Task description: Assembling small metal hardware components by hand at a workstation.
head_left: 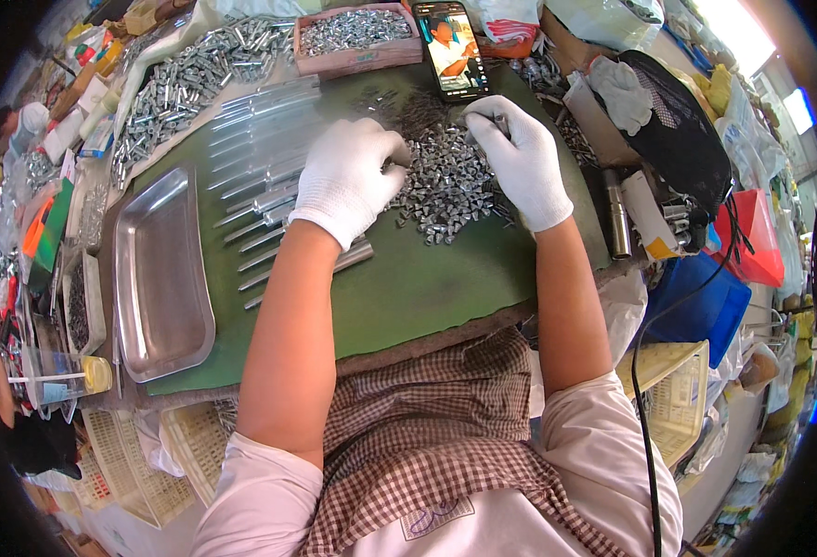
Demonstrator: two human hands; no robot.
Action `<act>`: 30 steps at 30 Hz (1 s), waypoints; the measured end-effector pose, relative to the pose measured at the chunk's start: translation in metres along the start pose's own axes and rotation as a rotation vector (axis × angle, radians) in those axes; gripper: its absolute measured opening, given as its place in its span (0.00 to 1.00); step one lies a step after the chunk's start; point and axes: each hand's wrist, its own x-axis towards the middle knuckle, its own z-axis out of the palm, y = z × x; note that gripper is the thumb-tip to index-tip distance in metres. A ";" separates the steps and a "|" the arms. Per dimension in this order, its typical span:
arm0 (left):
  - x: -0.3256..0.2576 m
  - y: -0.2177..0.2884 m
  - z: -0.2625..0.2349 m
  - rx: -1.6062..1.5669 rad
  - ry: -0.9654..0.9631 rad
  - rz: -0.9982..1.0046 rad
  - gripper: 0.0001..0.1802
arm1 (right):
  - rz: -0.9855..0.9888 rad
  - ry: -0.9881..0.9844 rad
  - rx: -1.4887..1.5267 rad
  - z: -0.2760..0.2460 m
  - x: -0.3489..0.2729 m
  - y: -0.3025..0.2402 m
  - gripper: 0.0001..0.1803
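a checked apron (427,436) is seen nearest, below the edge of one green-topped table (408,288). two white-gloved hands are raised over it. the left hand (348,176) is curled loosely, its fingertips resting at the edge of one heap of small metal cone-shaped pieces (446,186), too many to be counted; whether a piece is pinched cannot be told. the right hand (520,158) is closed around one small metal rod (499,121) at the heap's far side. one steel tray (158,278) lies to the left, beside a row of roughly a dozen metal tubes (260,176). further off, one phone (453,48) is propped beside one box of metal parts (353,37).
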 end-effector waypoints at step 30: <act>0.005 0.025 0.005 -0.383 0.096 -0.146 0.10 | -0.064 -0.221 0.093 0.004 -0.002 -0.001 0.08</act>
